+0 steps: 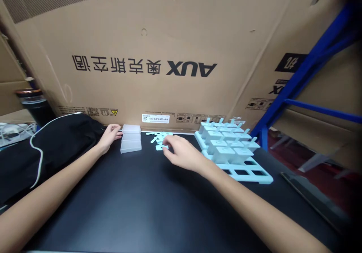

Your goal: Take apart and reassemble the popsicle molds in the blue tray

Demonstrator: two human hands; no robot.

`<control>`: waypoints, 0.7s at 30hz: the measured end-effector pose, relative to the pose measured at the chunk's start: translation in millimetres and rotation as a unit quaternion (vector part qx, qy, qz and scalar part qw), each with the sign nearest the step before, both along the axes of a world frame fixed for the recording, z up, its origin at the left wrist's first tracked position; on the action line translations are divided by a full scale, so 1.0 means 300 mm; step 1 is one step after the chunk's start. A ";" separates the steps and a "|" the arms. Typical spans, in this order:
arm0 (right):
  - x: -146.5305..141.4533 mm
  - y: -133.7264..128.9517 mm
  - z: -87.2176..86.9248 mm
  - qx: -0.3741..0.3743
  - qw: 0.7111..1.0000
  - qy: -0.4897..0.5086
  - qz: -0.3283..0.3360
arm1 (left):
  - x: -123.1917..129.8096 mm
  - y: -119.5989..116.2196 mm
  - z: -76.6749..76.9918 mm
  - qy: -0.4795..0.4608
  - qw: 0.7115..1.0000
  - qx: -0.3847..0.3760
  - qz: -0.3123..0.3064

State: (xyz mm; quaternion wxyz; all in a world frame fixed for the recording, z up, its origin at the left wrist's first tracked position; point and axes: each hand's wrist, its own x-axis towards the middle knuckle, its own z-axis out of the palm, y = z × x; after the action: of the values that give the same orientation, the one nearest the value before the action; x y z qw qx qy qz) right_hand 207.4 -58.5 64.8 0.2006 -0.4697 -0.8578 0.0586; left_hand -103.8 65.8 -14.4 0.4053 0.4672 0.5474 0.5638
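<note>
My left hand lies at the left side of a row of translucent popsicle mold cups, fingers extended against or just beside them. My right hand reaches over a small heap of light-blue popsicle sticks. Its thumb and index finger close on one light-blue stick at the near edge of the heap; the hand covers part of the pile. To the right, a light-blue mold tray carries several filled-in mold cups, many with stick handles pointing up. The tray's front row shows bare square openings.
A large cardboard box with upside-down print walls off the back of the black table. Black cloth with a white cable lies left, near a dark tumbler. A blue metal frame stands at the right.
</note>
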 end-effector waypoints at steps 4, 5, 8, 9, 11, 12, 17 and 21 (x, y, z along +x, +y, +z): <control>-0.106 0.145 -0.049 -0.005 1.000 -0.012 0.016 | 0.012 0.038 -0.001 0.002 1.000 -0.007 0.018; -0.131 0.176 -0.062 -0.006 1.000 -0.015 0.018 | 0.015 0.046 -0.001 0.002 1.000 -0.007 0.019; -0.193 0.254 -0.098 -0.028 0.999 -0.019 0.004 | 0.019 0.061 -0.001 0.003 1.000 -0.001 0.018; -0.209 0.274 -0.107 -0.037 0.999 -0.018 -0.006 | 0.019 0.062 -0.001 0.003 1.000 0.003 0.016; -0.231 0.303 -0.118 -0.052 0.998 -0.014 -0.020 | 0.018 0.062 -0.002 0.002 1.000 0.009 0.012; -0.239 0.313 -0.120 -0.058 0.998 -0.011 -0.024 | 0.017 0.060 -0.002 0.001 1.000 0.011 0.009; -0.258 0.326 -0.119 -0.090 0.996 0.008 -0.024 | 0.011 0.056 -0.002 -0.009 1.000 0.014 0.001; -0.260 0.326 -0.116 -0.124 0.992 0.020 -0.015 | 0.009 0.051 -0.001 -0.017 1.000 0.015 0.004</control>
State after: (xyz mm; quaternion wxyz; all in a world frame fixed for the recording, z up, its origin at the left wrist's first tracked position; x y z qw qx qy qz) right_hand 129.3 39.4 29.9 0.1592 -0.5026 -0.8324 0.1710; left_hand -101.0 81.2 -14.8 0.4046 0.4617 0.5338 0.5816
